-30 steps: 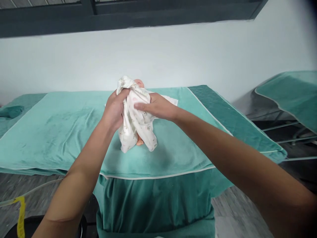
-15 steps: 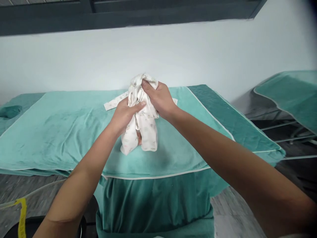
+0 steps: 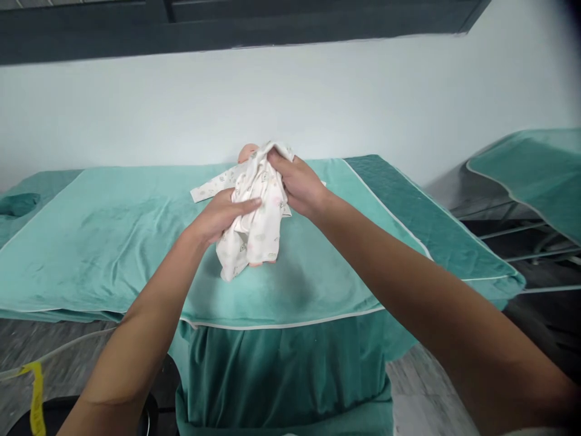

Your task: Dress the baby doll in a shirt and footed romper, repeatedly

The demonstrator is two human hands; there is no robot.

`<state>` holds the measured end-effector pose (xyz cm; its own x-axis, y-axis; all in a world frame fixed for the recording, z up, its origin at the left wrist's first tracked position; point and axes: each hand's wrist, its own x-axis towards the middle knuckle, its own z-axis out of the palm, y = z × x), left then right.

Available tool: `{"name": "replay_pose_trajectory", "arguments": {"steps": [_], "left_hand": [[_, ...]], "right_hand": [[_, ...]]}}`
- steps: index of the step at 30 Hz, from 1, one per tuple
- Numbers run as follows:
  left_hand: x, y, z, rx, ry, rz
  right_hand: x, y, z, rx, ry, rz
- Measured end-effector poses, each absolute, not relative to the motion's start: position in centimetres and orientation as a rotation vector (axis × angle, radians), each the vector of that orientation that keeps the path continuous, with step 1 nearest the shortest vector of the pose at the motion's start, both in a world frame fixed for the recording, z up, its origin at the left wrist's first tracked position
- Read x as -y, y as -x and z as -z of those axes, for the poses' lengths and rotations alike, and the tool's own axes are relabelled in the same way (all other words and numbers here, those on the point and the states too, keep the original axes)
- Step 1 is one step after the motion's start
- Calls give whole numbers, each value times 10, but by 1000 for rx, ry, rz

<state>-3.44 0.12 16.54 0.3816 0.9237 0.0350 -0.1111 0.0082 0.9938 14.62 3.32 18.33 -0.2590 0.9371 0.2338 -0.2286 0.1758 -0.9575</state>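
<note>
A pair of white printed baby trousers (image 3: 267, 218) hangs bunched between my hands, the two legs pointing down. My left hand (image 3: 220, 215) grips its left side, thumb lying across the front. At the upper right, my right hand (image 3: 302, 184) pinches the gathered top edge. Behind the cloth a baby doll lies on its back on the bed. Its head (image 3: 247, 152) shows above the trousers, and one white printed sleeve (image 3: 211, 186) stretches out to the left. Most of the doll's body is hidden; bits of its feet (image 3: 261, 263) peek out below the cloth.
Light green cloth (image 3: 113, 236) with white piping covers the bed, which stands against a white wall (image 3: 318, 103). A metal-framed rack with green fabric (image 3: 535, 175) is at the right. A yellow strip (image 3: 37, 399) hangs from a pale tube at lower left.
Both hands have lowered slightly and spread a little apart, and the trousers have tilted with the legs swinging left. The doll's head has come into view behind them.
</note>
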Motion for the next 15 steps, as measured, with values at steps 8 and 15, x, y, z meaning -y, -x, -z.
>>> {"name": "replay_pose_trajectory", "arguments": {"steps": [8,15], "left_hand": [[2,31,-166,-762,-1206,-1300],[1,33,-169,-879,-1338,-1280]], "right_hand": [[-24,-155,-159,1420,754,-1519],[-24,-163,-181,1494,697,-1546]]}}
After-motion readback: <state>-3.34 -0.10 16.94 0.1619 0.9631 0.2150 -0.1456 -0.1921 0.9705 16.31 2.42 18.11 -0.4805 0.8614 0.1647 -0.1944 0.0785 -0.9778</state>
